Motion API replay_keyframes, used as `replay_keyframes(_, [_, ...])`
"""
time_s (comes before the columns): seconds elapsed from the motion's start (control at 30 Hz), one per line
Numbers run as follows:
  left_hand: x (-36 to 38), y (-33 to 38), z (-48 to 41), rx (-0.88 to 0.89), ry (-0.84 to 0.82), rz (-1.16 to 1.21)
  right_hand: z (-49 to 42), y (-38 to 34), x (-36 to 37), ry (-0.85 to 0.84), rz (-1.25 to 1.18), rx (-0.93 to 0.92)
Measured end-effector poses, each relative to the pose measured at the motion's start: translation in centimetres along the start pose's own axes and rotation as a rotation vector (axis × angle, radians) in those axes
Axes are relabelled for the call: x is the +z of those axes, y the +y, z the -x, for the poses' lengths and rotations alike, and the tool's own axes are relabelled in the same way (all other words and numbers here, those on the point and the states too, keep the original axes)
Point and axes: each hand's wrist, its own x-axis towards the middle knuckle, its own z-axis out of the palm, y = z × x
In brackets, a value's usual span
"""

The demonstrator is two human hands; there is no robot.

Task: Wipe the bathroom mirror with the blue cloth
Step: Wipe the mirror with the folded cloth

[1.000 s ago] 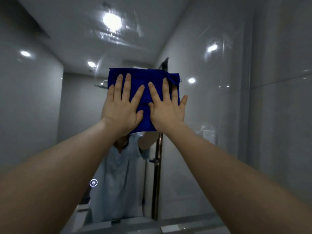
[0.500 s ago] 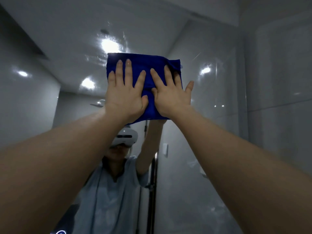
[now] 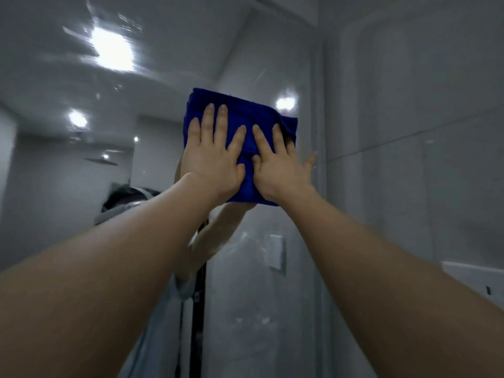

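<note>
A folded blue cloth (image 3: 245,113) lies flat against the bathroom mirror (image 3: 109,186), high up near the mirror's right edge. My left hand (image 3: 215,156) presses on the cloth's left half with straight, spread fingers. Beside it my right hand (image 3: 278,165) presses on the right half, fingers straight, its little finger off the cloth's edge. Both arms reach up and forward. The mirror shows the reflection of a person with raised arms behind the cloth.
A grey tiled wall (image 3: 409,159) meets the mirror on the right at a vertical edge (image 3: 320,186). Ceiling lights (image 3: 111,50) glare in the glass. A white ledge (image 3: 474,274) sits low at the right.
Both hands have slid the cloth up the mirror and then to the right, close to its right edge. The view has tilted upward and the counter has left the frame.
</note>
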Motion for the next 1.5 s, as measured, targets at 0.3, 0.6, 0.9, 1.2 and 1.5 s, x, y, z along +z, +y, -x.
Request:
replay_keyframes(0.3, [2.1,8.9,1.4,0.205,-0.091,-0.029,6.0,7.5,3.4,-0.131,-0.058,0.195])
replay_keyframes(0.6, [2.4,10.3,4.0,0.317,-0.158,-0.056,10.0,7.4,5.7,-0.137,-0.094,0.263])
replay_keyframes(0.9, [4.2,10.2,11.6,0.549,-0.216,-0.055,19.2,4.6,9.6,-0.256,-0.158,0.422])
replay_keyframes(1.2, [4.5,7.4,14.2,0.634,-0.24,-0.036,21.5,0.6,10.3,-0.261,-0.393,0.608])
replay_keyframes(1.5, [4.3,3.3,14.4,0.696,-0.209,-0.043,20.9,-4.0,10.6,-0.24,-0.63,0.736])
